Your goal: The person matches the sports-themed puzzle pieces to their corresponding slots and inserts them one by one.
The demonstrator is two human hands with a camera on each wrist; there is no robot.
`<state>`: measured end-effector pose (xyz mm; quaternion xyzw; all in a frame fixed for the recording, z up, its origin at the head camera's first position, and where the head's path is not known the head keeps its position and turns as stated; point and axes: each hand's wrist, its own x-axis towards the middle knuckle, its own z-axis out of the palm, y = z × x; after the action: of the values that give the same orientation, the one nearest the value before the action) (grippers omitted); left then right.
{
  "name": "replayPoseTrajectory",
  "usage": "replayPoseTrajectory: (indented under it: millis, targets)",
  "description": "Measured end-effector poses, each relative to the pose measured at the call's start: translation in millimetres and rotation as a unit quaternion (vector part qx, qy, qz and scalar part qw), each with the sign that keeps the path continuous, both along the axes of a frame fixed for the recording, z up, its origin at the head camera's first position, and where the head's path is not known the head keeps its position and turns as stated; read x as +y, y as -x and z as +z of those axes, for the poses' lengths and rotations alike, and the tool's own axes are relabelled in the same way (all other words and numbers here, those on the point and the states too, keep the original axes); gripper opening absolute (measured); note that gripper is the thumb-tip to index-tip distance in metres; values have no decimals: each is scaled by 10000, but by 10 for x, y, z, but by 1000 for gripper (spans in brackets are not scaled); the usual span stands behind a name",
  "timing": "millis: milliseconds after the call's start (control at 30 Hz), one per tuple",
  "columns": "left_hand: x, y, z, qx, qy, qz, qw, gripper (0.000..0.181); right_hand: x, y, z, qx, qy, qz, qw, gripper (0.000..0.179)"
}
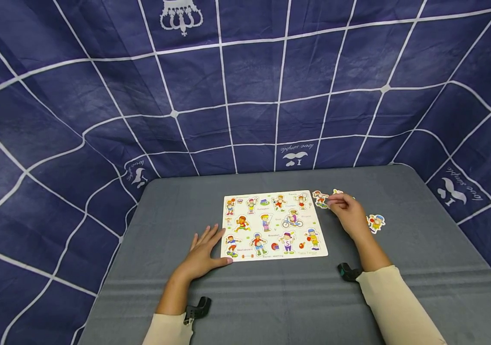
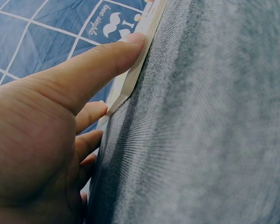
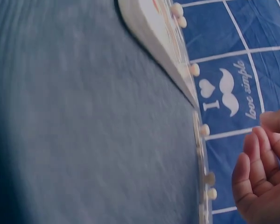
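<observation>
A wooden knobbed puzzle board (image 1: 251, 258) printed with sports figures lies flat on the table. My left hand (image 1: 202, 256) is spread at its lower left corner. The left thumb (image 2: 130, 44) rests on the front edge, and the other fingers reach along the left side. My right hand (image 1: 350, 215) is above the loose pieces right of the board, its fingers loosely bent. In the right wrist view, nothing shows between the right fingers (image 3: 254, 163). A loose skateboarder piece (image 1: 320, 199) lies beside the board, and another piece (image 1: 337, 191) is partly hidden behind the right hand.
Another loose figure piece (image 1: 376, 222) lies right of the right hand. In the right wrist view, small round knobs (image 3: 204, 130) stand up from the pieces. The grey table (image 1: 279, 306) is bordered by a blue checked cloth (image 1: 254, 120) behind and at the sides.
</observation>
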<state>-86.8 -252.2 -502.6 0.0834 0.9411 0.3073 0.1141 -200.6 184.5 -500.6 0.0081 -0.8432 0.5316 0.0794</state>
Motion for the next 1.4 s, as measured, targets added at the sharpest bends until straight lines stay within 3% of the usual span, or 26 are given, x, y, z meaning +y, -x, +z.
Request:
replayPoseTrajectory:
  millis: [300, 500, 767, 1033, 1400]
  targets:
    - [1, 5, -17, 15, 31, -2, 10000, 98, 224, 25, 50, -321, -234, -198, 9990, 26]
    - [-1, 12, -32, 4, 34, 12, 10000, 98, 310, 65, 52, -621, -378, -76, 9973, 26]
    - [4, 5, -15, 15, 6, 16, 10000, 98, 342, 132, 53, -972, -1049, 153, 9896, 25]
    - [7, 1, -21, 30, 4, 36, 10000, 98, 317, 214, 70, -1000, -2053, 390, 9728, 24]
    - [11, -3, -3, 32, 50, 65, 10000, 98, 316, 267, 30, -1083, -1945, 411, 9740, 20]
